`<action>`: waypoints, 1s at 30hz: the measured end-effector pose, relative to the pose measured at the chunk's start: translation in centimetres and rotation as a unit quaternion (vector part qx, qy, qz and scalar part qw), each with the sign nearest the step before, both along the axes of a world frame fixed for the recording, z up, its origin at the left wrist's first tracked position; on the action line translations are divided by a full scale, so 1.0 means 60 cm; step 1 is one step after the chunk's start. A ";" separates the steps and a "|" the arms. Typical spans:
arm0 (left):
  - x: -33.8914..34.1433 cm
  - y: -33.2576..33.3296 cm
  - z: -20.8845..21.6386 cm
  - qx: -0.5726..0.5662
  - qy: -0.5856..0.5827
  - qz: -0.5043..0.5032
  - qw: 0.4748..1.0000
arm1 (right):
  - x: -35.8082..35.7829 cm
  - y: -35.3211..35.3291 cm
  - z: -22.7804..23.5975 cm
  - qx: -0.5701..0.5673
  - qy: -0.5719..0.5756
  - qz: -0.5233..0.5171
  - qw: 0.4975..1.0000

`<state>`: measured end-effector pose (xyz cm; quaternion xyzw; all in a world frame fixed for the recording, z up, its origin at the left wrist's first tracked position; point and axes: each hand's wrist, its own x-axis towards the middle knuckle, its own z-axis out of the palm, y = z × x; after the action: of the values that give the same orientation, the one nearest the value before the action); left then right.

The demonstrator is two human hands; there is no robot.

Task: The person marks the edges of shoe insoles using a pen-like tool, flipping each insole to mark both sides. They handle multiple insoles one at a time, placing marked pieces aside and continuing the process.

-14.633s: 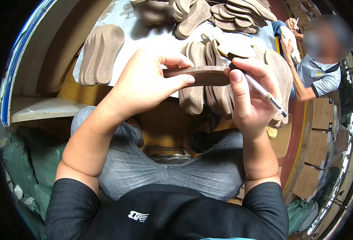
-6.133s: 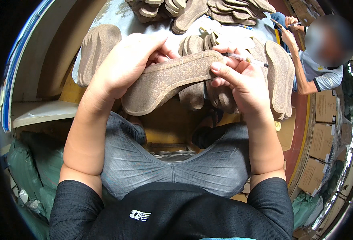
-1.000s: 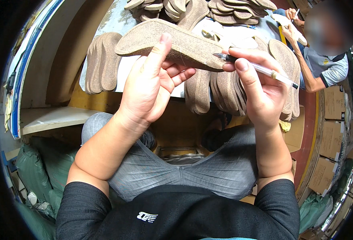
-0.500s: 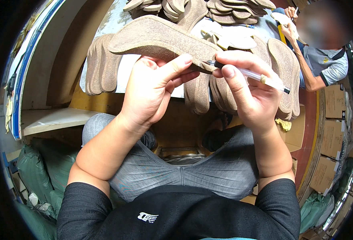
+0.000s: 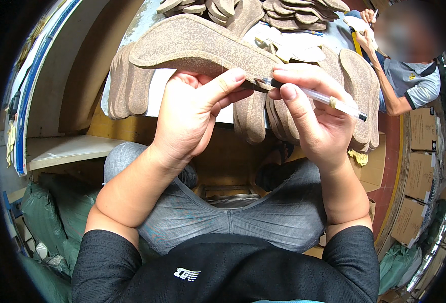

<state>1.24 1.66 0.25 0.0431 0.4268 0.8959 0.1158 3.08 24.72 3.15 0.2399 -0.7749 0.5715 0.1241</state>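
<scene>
Black short-sleeved shirt (image 5: 233, 272), grey jeans (image 5: 197, 219)

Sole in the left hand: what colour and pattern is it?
Brown, finely speckled; the sole shows best in the head view.

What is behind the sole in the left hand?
Behind the held sole, parts of the table, the left row of soles and a far sole show. What it covers cannot be seen.

The sole (image 5: 205, 46) appears matt, speckled and finely rough; pen barrel (image 5: 317, 95), clear smooth plastic; boxes (image 5: 419, 173) at right, matt cardboard; trousers (image 5: 271, 217), faded woven cloth.
</scene>
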 end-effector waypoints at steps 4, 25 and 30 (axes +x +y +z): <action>0.000 0.001 0.002 0.005 -0.001 0.001 1.000 | -0.002 0.001 -0.002 -0.003 0.003 0.006 1.000; 0.000 0.005 0.004 0.002 -0.001 0.023 1.000 | -0.003 -0.004 -0.010 -0.046 -0.015 0.017 0.999; -0.002 0.001 0.001 0.003 -0.010 0.017 1.000 | -0.007 0.002 -0.011 -0.009 -0.005 0.018 1.000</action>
<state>1.11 1.73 0.30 0.0271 0.4239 0.8992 0.1050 2.68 24.83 2.48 0.2501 -0.7655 0.5821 0.1124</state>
